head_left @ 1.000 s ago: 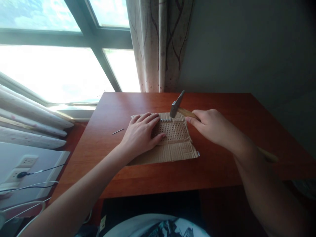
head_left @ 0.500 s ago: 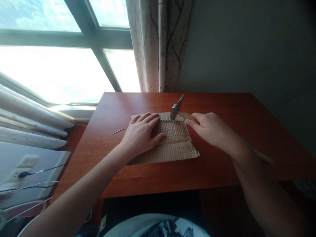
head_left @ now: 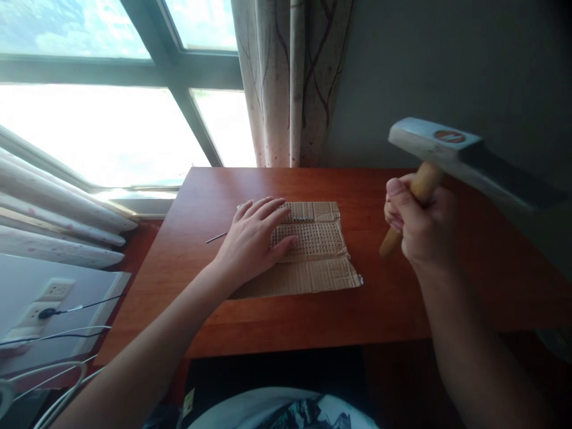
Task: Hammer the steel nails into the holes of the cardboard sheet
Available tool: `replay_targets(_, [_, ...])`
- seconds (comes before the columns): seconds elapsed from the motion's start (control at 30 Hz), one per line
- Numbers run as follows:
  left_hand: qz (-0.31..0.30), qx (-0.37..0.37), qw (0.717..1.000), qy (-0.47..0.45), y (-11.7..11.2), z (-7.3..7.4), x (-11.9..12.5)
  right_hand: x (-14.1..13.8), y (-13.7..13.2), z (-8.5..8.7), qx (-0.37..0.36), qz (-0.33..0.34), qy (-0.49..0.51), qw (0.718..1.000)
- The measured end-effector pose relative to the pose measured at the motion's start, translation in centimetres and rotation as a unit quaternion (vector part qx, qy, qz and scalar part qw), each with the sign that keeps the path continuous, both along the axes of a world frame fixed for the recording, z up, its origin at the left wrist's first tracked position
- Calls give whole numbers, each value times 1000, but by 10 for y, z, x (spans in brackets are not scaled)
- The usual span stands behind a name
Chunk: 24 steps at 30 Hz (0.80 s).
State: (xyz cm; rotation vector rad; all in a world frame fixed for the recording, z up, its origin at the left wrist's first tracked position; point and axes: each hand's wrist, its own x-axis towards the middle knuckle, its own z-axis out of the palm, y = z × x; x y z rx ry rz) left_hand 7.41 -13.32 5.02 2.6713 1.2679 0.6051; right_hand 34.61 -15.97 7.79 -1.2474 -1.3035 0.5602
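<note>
A hammer (head_left: 426, 179) with a pale wooden handle and a metal head is gripped in my right hand (head_left: 422, 223), raised above the right part of the table. Its head points up and is somewhat blurred. My left hand (head_left: 252, 241) lies flat, fingers spread, on a piece of corrugated cardboard (head_left: 295, 277). Rows of small holes cover the cardboard's middle and part of its upper strip; my palm and fingers hide its left side. A thin metal rod (head_left: 216, 238), perhaps a nail or punch, lies on the table just left of my left hand.
The reddish-brown wooden table (head_left: 286, 325) stands against a dark wall (head_left: 447, 77). A window (head_left: 89, 131) and curtains (head_left: 272, 83) are behind and to the left. A wall socket (head_left: 38, 313) with cables sits low at the left.
My right hand has lifted the hammer off the cardboard's upper edge, up and to the right, toward the camera. My left hand stays nearly in place on the cardboard.
</note>
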Motion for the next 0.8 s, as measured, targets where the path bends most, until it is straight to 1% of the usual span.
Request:
replay_targets(0.03, [5, 7, 1000, -16, 1, 2, -4, 0, 2, -3, 16, -5, 43, 999])
replay_targets(0.1, [28, 19, 998, -50, 3, 7, -15, 0, 4, -8, 41, -11, 89, 995])
replay_targets(0.2, [105, 31, 992, -67, 8, 10, -42, 2, 3, -14, 70, -16, 115, 991])
replay_targets(0.3, [210, 12, 977, -23, 11, 3, -77, 4, 2, -20, 98, -10, 145, 984])
replay_targets(0.33, [233, -6, 972, -4, 11, -2, -88, 5, 1, -22, 106, -7, 156, 982])
replay_targets(0.37, [244, -21, 969, 17, 11, -7, -97, 6, 0, -23, 112, -6, 164, 980])
replay_targets(0.43, [245, -45, 966, 65, 9, -16, -111, 7, -1, -26, 120, -9, 170, 978])
replay_targets(0.5, [235, -64, 965, 101, 7, -25, -117, 8, -2, -28, 124, -13, 170, 978])
replay_targets(0.63, [221, -73, 959, 161, 5, -36, -117, 9, -3, -29, 122, -23, 169, 978])
replay_targets(0.8, [208, -69, 950, 223, 9, -43, -115, 7, -5, -33, 129, -61, 148, 979])
